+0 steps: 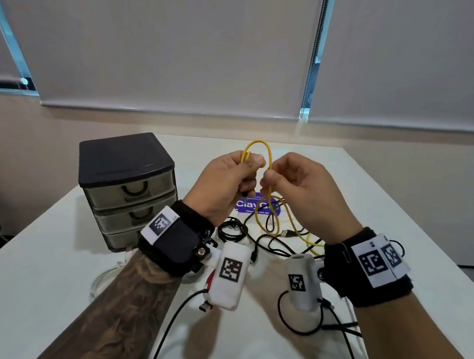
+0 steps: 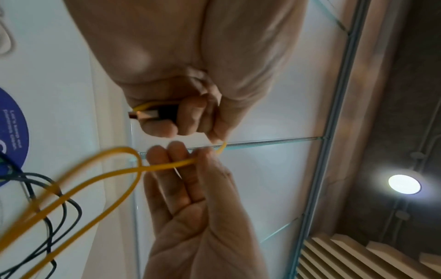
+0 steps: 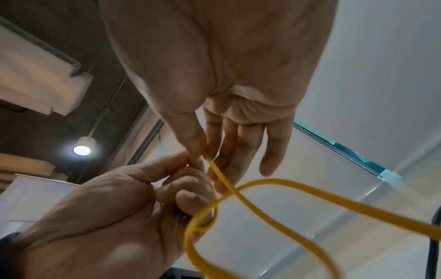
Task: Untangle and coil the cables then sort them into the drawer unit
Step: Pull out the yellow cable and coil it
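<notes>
Both hands are raised above the table with a yellow cable (image 1: 270,164) between them. My left hand (image 1: 230,176) grips the cable's plug end (image 2: 148,113) in curled fingers, and a small loop stands above the fist. My right hand (image 1: 293,179) pinches the yellow cable (image 3: 216,169) between thumb and forefinger, with the other fingers straight. The rest of the cable hangs down in loops (image 2: 71,185) to the table. The dark three-drawer unit (image 1: 126,190) stands at the left, all drawers closed.
A tangle of black cables (image 1: 265,240) lies on the white table (image 1: 392,213) under my hands, over a blue round sticker (image 1: 256,206). A coiled black cable (image 1: 232,229) sits beside the drawer unit. More black cables (image 1: 300,317) and a USB plug (image 1: 206,306) lie near the front edge.
</notes>
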The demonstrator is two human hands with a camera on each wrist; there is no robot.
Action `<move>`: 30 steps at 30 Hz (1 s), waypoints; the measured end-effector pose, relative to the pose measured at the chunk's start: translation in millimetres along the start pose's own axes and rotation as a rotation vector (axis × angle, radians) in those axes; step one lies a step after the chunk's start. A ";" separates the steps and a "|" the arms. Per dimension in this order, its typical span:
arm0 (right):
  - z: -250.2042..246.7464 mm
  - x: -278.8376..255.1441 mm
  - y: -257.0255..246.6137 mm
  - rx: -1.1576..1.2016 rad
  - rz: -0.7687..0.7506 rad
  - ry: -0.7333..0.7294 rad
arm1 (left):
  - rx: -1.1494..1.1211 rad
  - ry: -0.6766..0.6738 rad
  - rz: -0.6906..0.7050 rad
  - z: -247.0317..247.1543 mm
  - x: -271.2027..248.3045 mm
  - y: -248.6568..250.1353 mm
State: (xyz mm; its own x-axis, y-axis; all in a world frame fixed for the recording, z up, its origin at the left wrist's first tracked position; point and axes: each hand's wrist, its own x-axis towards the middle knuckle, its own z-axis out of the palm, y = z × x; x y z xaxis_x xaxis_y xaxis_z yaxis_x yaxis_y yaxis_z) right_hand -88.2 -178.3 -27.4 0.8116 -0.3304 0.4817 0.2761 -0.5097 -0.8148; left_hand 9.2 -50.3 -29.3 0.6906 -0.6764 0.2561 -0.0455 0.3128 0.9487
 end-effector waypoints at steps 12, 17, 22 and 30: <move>6.3 1.5 21.4 -0.268 0.099 -0.171 | -0.799 -0.038 -0.160 -27.8 5.9 14.0; 15.5 -10.2 5.4 -0.434 0.086 -0.447 | -0.653 0.176 0.073 -32.0 15.0 2.9; 7.3 -11.5 -17.2 -0.393 -0.012 -0.386 | 0.066 0.123 0.274 -22.9 7.0 -7.5; -21.1 -2.7 -19.5 -0.209 0.010 -0.023 | 0.516 -0.254 -0.035 -10.0 -7.4 -0.2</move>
State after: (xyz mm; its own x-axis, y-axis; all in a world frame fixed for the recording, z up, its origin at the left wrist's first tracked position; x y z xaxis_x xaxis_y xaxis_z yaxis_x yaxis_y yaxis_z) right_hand -106.6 -184.3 -6.1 0.8258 -0.3194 0.4648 0.1575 -0.6608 -0.7338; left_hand 11.4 -38.8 -33.3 0.5055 -0.8395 0.1992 -0.4167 -0.0353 0.9084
